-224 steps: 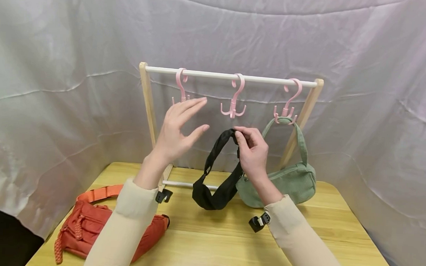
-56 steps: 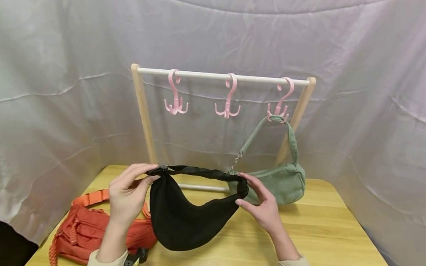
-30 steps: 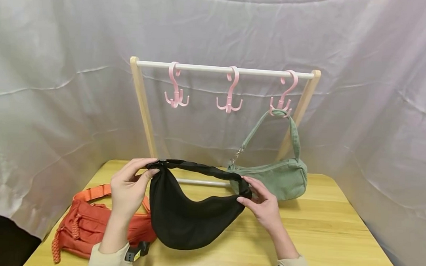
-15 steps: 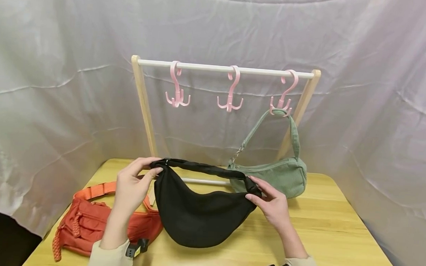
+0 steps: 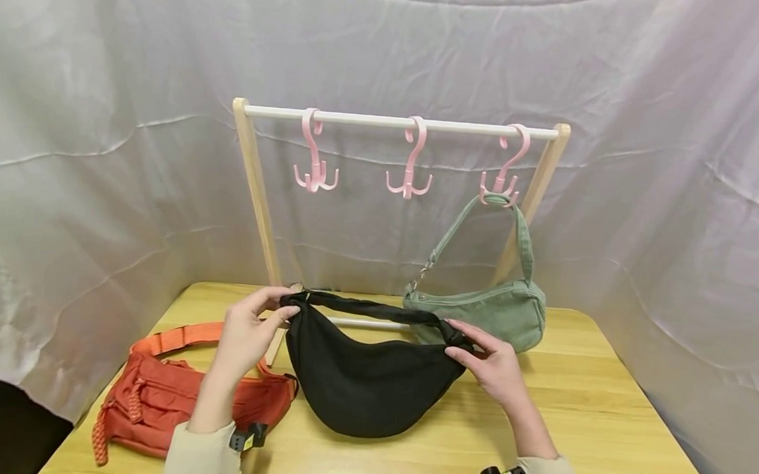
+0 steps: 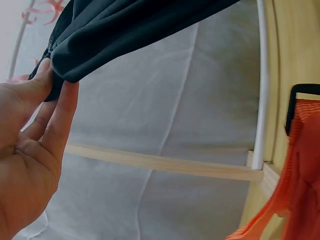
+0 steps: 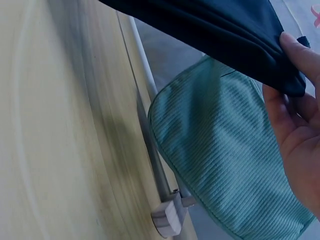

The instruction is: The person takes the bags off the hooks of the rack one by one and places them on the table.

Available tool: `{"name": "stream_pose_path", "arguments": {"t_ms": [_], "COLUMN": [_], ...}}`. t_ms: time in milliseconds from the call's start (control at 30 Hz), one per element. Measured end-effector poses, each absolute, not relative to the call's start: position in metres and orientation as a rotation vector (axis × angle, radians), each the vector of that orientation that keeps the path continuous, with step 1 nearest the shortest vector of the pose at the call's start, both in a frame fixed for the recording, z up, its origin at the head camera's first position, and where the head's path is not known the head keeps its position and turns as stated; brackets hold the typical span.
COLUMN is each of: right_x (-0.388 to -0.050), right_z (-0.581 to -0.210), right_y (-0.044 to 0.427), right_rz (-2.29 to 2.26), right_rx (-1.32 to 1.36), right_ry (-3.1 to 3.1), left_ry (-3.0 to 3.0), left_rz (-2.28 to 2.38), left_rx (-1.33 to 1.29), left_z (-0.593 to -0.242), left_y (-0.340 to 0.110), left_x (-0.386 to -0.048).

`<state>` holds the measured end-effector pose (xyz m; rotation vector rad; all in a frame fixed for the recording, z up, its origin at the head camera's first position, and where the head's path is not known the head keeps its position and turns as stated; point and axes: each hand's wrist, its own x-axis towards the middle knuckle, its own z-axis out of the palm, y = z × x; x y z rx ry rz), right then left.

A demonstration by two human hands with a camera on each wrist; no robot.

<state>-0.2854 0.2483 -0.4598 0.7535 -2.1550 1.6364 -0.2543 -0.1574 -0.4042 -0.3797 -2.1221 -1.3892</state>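
A black crescent-shaped shoulder bag [image 5: 373,385] is spread between both hands in the head view, its strap running across the top. My left hand [image 5: 248,330] pinches its left upper corner between thumb and fingers; the left wrist view shows the same hand [image 6: 35,145] on the dark fabric. The right upper corner is pinched by my right hand [image 5: 495,362], seen also in the right wrist view as a hand [image 7: 297,115]. Behind the right hand, a green corduroy bag [image 5: 503,317] hangs by its strap from the right pink hook [image 5: 503,179].
A wooden rack with a white rail [image 5: 365,120] stands at the back of the table [image 5: 600,416]. Its left pink hook [image 5: 314,170] and middle pink hook [image 5: 410,175] carry no bag. A red waist bag [image 5: 162,404] with an orange strap lies at the left.
Earlier my right hand held the black bag up near the middle hook, with the left hand raised and free. Now both hands hold it spread lower down, shifted slightly right over the last second.
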Motion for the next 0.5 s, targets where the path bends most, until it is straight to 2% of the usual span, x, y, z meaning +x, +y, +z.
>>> {"name": "stream_pose_path", "arguments": {"t_ms": [500], "right_x": [-0.292], "right_z": [-0.472], "right_y": [0.251], "right_rz": [1.545], "right_rx": [0.75], "right_ry": [-2.256], "left_ry": [-2.214], "left_rz": [-1.443], "left_rx": [-0.339], "left_z": [-0.432], "left_y": [-0.159], "left_x": [-0.274]}}
